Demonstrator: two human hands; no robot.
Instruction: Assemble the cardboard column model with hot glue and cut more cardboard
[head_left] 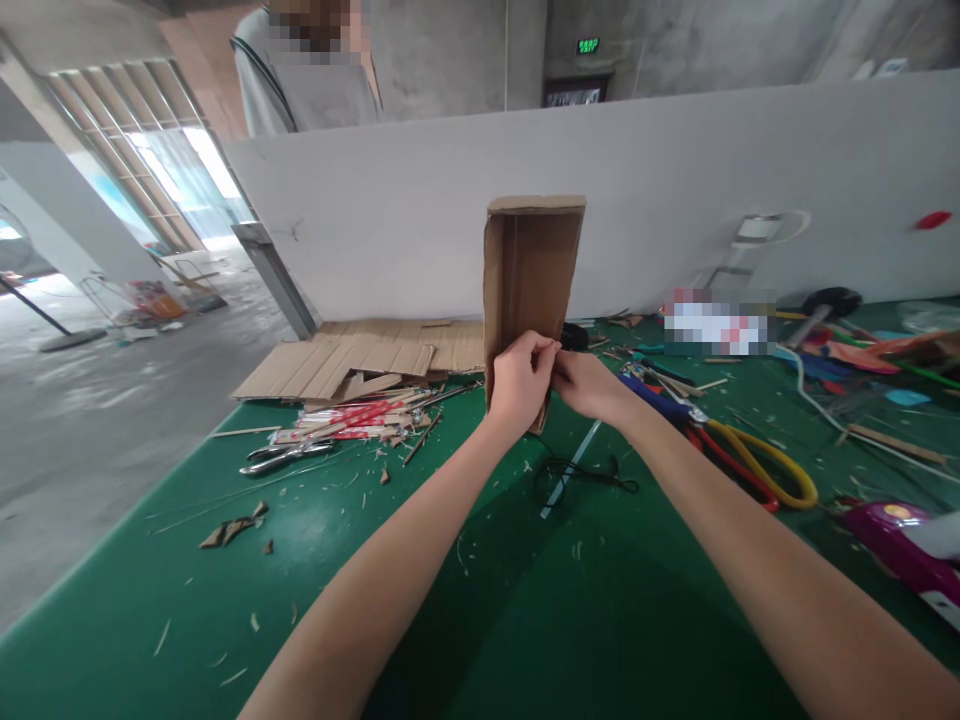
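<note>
A tall, narrow cardboard box [541, 270] is upright in front of me, its open side facing me. My left hand [520, 378] is across the lower opening, fingers closed in a pinch at the right wall. From the outer side, my right hand [590, 385] meets it, its fingers bent and closed at the same edge. The fingertips nearly touch; whether something small is between them is hidden. Below the hands, a thin black cord [559, 480] lies looped over a pale strip [574, 465] on the green table [360, 590].
Flat cardboard pieces [292, 365], wooden sticks [360, 415] and metal pliers [289, 457] lie left. To the right are scissors with yellow and red handles [780, 470], a purple tool [892, 530] and a white cable [806, 390]. Behind a white partition [390, 200] stands a person [315, 95].
</note>
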